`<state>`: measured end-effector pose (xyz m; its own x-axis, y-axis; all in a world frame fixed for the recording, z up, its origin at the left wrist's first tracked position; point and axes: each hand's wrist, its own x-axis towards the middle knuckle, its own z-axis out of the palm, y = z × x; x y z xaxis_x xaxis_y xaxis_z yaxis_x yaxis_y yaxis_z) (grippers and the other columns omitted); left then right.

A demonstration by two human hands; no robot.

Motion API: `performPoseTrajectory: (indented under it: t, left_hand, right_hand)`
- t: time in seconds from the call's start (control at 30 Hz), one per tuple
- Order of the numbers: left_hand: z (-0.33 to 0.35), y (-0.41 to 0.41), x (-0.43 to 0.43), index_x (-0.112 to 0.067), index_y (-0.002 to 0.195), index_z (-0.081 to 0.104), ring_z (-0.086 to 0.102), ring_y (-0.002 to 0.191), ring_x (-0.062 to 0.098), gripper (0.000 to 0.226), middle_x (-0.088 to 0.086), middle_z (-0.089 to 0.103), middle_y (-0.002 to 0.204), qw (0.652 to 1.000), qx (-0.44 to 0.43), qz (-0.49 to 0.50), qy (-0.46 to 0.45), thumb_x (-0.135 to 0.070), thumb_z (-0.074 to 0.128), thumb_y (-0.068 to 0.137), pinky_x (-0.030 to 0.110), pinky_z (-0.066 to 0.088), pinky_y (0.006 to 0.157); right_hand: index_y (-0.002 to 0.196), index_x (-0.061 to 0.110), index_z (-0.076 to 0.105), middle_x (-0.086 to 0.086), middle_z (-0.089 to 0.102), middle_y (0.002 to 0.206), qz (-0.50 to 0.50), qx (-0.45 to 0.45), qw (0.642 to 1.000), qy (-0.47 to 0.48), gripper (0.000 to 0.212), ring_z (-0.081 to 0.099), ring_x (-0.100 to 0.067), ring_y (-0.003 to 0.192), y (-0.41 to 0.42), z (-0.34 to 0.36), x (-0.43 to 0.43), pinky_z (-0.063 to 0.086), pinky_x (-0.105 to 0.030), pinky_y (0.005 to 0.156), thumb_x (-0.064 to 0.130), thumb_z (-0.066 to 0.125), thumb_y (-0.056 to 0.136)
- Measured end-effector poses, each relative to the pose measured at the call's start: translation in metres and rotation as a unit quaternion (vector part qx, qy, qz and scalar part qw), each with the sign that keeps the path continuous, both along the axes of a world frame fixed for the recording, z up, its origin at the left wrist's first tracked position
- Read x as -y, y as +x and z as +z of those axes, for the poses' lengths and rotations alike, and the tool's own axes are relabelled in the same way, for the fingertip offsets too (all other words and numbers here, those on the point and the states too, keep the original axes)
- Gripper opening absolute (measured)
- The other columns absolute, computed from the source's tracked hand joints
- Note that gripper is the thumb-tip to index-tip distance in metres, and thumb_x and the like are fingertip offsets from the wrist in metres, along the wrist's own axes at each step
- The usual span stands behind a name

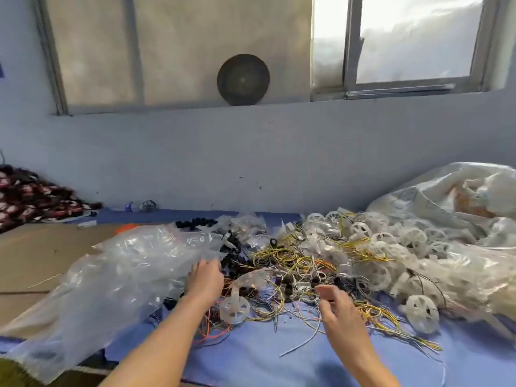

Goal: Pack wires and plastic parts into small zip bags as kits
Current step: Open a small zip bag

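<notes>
A tangle of yellow, orange and white wires lies on a blue sheet, mixed with small black parts. White plastic wheels are heaped to the right; one wheel lies between my hands. A small clear zip bag lies on the wires. My left hand reaches into the pile beside a big clear plastic bag, fingers hidden. My right hand hovers over the wires with fingers loosely curled, holding nothing that I can see.
A large clear sack of white parts sits at the right. Cardboard lies at the left, with a patterned cloth behind it. A blue wall and a window sill with a round dark disc stand behind.
</notes>
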<state>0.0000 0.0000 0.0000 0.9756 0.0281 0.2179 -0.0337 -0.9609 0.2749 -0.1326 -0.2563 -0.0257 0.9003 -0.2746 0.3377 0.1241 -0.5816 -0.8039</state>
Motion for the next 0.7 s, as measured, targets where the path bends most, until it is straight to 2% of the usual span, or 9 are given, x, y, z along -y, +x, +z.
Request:
performPoseTrajectory:
  t: [0.1,0.2,0.3,0.4,0.5,0.57,0.63,0.7]
  left_hand:
    - [-0.018,0.042,-0.021,-0.018,0.141,0.041,0.038,0.133,0.028,0.048,0.009,0.042,0.145,0.995,-0.037,0.027,0.094,-0.014,0.049,0.093,0.041,0.036,0.109]
    - [-0.034,0.071,-0.031,-0.02,0.145,0.034,0.036,0.137,0.029,0.059,0.008,0.037,0.149,0.985,-0.072,0.02,0.153,-0.024,0.058,0.091,0.042,0.035,0.111]
    - [-0.043,0.088,-0.031,-0.022,0.137,0.044,0.049,0.125,0.028,0.044,0.008,0.052,0.137,0.983,-0.042,0.011,0.179,-0.024,0.052,0.094,0.042,0.043,0.102]
    - [-0.046,0.094,-0.029,-0.021,0.112,0.062,0.061,0.101,0.026,0.022,0.004,0.068,0.109,0.984,0.001,0.018,0.178,-0.021,0.044,0.1,0.038,0.05,0.087]
    - [-0.042,0.093,-0.03,-0.017,0.094,0.062,0.061,0.082,0.026,0.03,0.006,0.066,0.091,0.993,0.052,0.065,0.088,-0.026,0.036,0.103,0.036,0.049,0.071]
    - [-0.026,0.09,-0.025,-0.014,0.081,0.055,0.053,0.066,0.023,0.036,0.007,0.061,0.077,0.986,0.139,0.09,-0.006,-0.028,0.031,0.104,0.033,0.042,0.06]
    - [0.004,0.079,-0.008,-0.014,0.079,0.047,0.042,0.056,0.017,0.034,0.003,0.052,0.065,0.956,0.259,0.088,-0.108,-0.027,0.029,0.105,0.029,0.028,0.05]
    - [0.04,0.062,0.016,-0.019,0.087,0.047,0.044,0.055,0.013,0.029,-0.002,0.052,0.065,0.915,0.356,0.033,-0.188,-0.03,0.028,0.106,0.027,0.025,0.047]
  right_hand:
    - [0.113,0.036,0.052,0.01,0.055,0.11,0.014,-0.017,1.0,-0.02,0.026,0.057,-0.005,0.099,0.041,-0.016,0.005,0.047,-0.033,0.089,0.014,0.046,0.098]
    - [0.117,0.034,0.051,0.012,0.052,0.108,0.022,-0.015,1.0,-0.012,0.026,0.057,0.0,0.088,0.071,-0.02,0.005,0.046,-0.032,0.082,0.017,0.045,0.098]
    - [0.118,0.032,0.052,0.009,0.051,0.11,0.01,0.01,1.0,-0.012,0.028,0.055,0.003,0.086,0.088,-0.022,0.004,0.04,-0.027,0.079,0.016,0.046,0.097]
    - [0.119,0.032,0.053,0.007,0.051,0.11,0.005,0.012,1.0,-0.01,0.029,0.054,0.003,0.085,0.093,-0.024,0.002,0.039,-0.029,0.078,0.015,0.046,0.096]
    - [0.117,0.032,0.054,0.005,0.052,0.11,0.002,0.035,0.999,0.014,0.031,0.056,-0.002,0.085,0.092,-0.022,0.003,0.042,-0.032,0.081,0.011,0.048,0.095]
    - [0.118,0.03,0.056,0.005,0.053,0.111,-0.009,0.046,0.998,0.03,0.033,0.057,-0.008,0.089,0.092,-0.018,0.005,0.044,-0.035,0.085,0.01,0.048,0.094]
    - [0.117,0.033,0.057,0.006,0.055,0.112,-0.017,0.058,0.997,0.054,0.032,0.057,-0.007,0.092,0.092,-0.015,0.006,0.045,-0.035,0.086,0.011,0.048,0.095]
    - [0.116,0.034,0.057,0.007,0.058,0.114,-0.012,0.073,0.992,0.098,0.028,0.057,-0.002,0.098,0.092,-0.007,0.007,0.045,-0.03,0.088,0.015,0.049,0.097]
